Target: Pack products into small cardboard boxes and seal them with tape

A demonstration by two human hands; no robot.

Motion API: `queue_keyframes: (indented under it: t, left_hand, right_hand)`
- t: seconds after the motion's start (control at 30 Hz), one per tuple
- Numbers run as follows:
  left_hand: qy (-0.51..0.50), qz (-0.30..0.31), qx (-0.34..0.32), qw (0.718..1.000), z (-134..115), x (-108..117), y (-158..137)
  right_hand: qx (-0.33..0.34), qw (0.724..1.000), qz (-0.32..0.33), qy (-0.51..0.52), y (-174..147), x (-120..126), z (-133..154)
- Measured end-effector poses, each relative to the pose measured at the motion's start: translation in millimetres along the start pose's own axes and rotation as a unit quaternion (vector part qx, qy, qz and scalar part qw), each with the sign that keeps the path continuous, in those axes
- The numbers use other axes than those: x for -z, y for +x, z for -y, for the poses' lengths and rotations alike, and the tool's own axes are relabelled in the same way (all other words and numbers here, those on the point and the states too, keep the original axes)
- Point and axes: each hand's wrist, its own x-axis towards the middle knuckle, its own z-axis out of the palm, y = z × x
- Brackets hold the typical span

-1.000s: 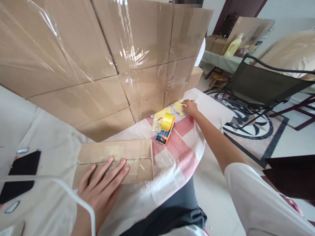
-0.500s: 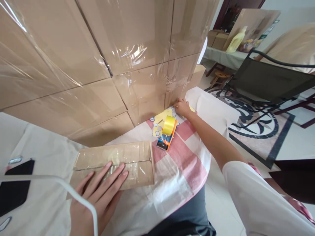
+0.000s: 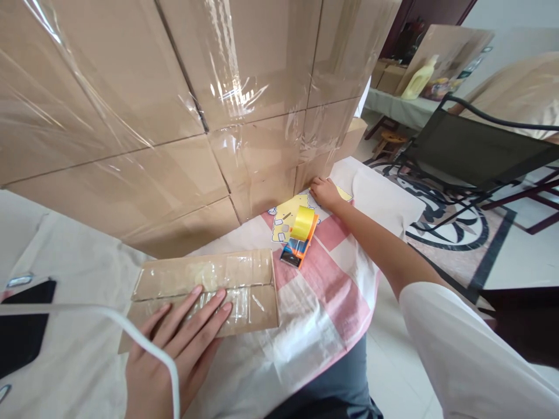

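**Left hand flat on taped box, right hand at sticker sheet**

Left hand point(image 3: 174, 349) pressed palm-down on small cardboard box point(image 3: 205, 291), near the counter's front edge. Fingers point(image 3: 209, 308) spread apart and straight, lying across the box's taped top; nothing gripped. Box lying flat on pale cloth point(image 3: 78, 326), clear tape glinting over its seams.

Right hand point(image 3: 325, 193) stretched out to the counter's far right corner, resting on yellow sticker sheet point(image 3: 286, 212) right at the foot of the big carton stack point(image 3: 174, 105). Fingers curled down onto the sheet; cannot tell whether pinching it or only touching.

Tape dispenser point(image 3: 299, 238), orange and blue with yellow roll, lying on red-and-white checked part of the cloth, just beside the sticker sheet, between the two hands, apart from both.

Carton stack wrapped in clear film, filling the counter's far side. Black phone point(image 3: 21, 326) at left edge. White cable point(image 3: 131, 337) arcing across foreground, over left wrist. Black folding chair point(image 3: 471, 151) on the floor, right.
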Motion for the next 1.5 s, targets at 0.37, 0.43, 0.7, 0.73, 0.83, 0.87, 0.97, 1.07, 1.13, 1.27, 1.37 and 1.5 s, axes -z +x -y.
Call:
queue_keyframes:
  t: [0.37, 0.43, 0.7, 0.73, 0.83, 0.87, 0.97, 1.07, 1.13, 1.27, 1.37, 1.5]
  left_hand:
    - [-0.015, 0.01, -0.009, 1.0, 7, 2, 8]
    - [-0.022, 0.008, 0.002, 1.0, 7, 3, 10]
    - [-0.059, 0.042, 0.044, 0.996, 2, 10, 14]
    - [-0.065, 0.047, 0.046, 0.996, 2, 11, 13]
    - [-0.079, 0.048, 0.05, 0.995, 3, 13, 12]
    - [-0.081, 0.047, 0.05, 0.994, 3, 13, 12]
    - [-0.086, 0.049, 0.057, 0.993, 4, 13, 13]
    - [-0.093, 0.046, 0.068, 0.992, 3, 13, 14]
    - [-0.098, 0.042, 0.073, 0.992, 2, 12, 14]
    - [-0.099, 0.033, 0.08, 0.991, 0, 12, 12]
    - [-0.103, 0.03, 0.095, 0.99, -2, 10, 12]
    - [-0.111, 0.005, 0.108, 0.988, -4, 8, 15]
  right_hand:
    - [-0.161, 0.885, -0.227, 0.373, -98, 44, 67]
    - [-0.16, 0.836, -0.217, 0.478, -147, 50, 103]
    - [-0.119, 0.63, 0.008, 0.767, -233, 21, 196]
    - [-0.111, 0.623, 0.009, 0.775, -233, 16, 196]
    - [-0.059, 0.605, 0.041, 0.793, -232, 8, 187]
    - [-0.043, 0.602, 0.049, 0.796, -232, 7, 183]
    - [-0.021, 0.605, 0.038, 0.795, -233, 4, 174]
    - [-0.007, 0.585, 0.045, 0.81, -232, 3, 172]
    - [-0.003, 0.564, 0.055, 0.824, -230, 3, 173]
    - [-0.019, 0.531, 0.062, 0.845, -225, 7, 181]
    - [-0.021, 0.493, 0.105, 0.864, -222, 10, 185]
    - [-0.059, 0.413, 0.166, 0.893, -221, 13, 193]
